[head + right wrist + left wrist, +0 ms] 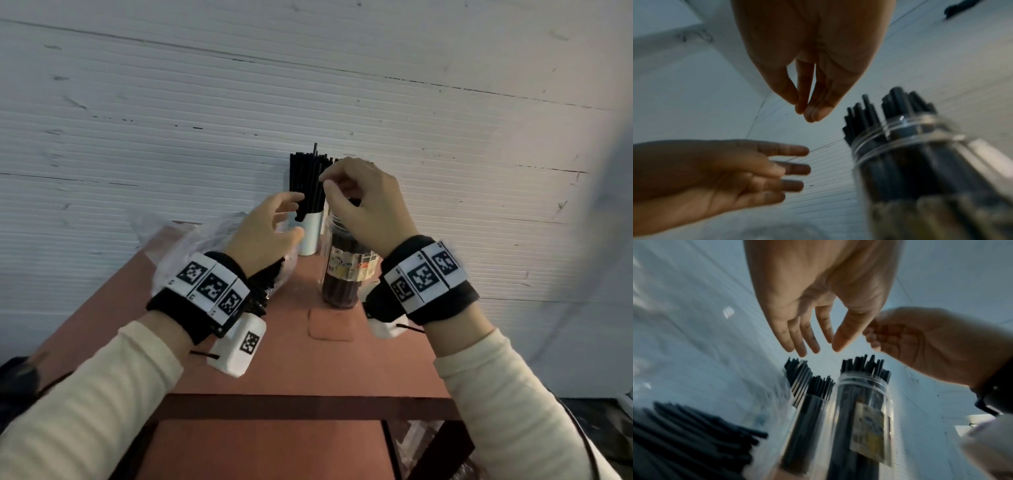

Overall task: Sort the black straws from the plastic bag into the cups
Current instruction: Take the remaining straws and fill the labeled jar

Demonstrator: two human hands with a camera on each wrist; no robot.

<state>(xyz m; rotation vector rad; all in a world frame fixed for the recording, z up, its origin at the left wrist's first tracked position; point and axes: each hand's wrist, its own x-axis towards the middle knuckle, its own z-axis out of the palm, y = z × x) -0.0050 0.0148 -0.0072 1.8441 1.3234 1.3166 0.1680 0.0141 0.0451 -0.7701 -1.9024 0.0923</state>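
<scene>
A clear plastic bag (205, 240) of black straws (694, 434) lies on the left of the table. At the back stands a white cup (310, 236) full of upright black straws (305, 178). Beside it is a clear labelled jar (342, 274), also packed with straws (863, 366). My left hand (296, 214) hovers open next to the white cup, fingers straight and spread (820, 350), holding nothing. My right hand (327, 183) hangs above the jar mouth. Its fingertips are bunched against the thumb (805, 113) with no straw showing between them.
The red-brown table (291, 359) is narrow and pushed against a white ribbed wall (308, 85). Its dark front frame (301, 407) runs near me. In the left wrist view another straw holder (812, 402) stands between the cup and the jar.
</scene>
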